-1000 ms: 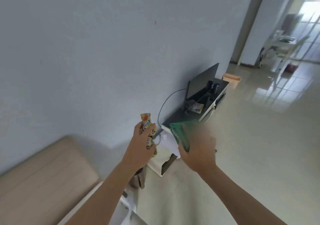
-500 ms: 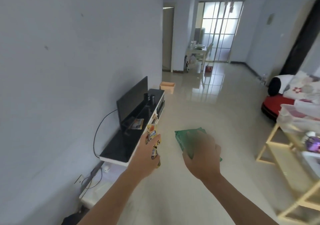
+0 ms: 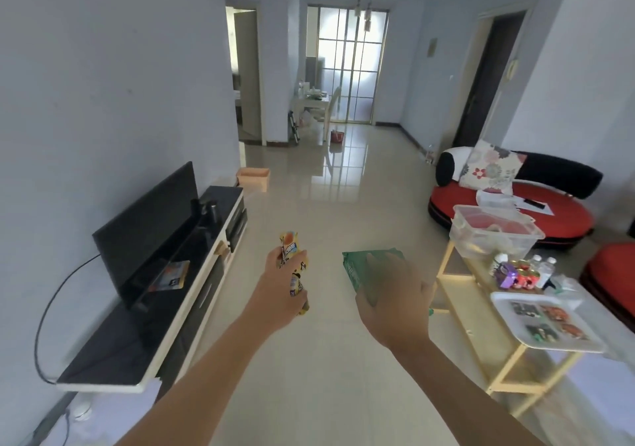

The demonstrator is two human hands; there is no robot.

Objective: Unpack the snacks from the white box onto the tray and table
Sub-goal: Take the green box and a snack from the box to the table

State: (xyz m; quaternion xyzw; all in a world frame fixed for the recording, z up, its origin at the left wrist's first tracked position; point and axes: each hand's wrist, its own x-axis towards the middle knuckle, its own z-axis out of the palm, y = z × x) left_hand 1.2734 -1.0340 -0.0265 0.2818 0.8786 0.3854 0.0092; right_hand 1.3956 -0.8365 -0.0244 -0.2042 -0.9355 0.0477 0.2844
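Your left hand [image 3: 278, 291] grips yellow snack packets [image 3: 290, 247], your right hand [image 3: 395, 301] a green packet [image 3: 357, 268]; the tray [image 3: 505, 297] sits on the table [image 3: 458, 292] off to your right, nearer that right hand.

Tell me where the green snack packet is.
Head view, right of centre: the right hand grips the green snack packet, between the yellow snack packet in the left hand and the yellow table.
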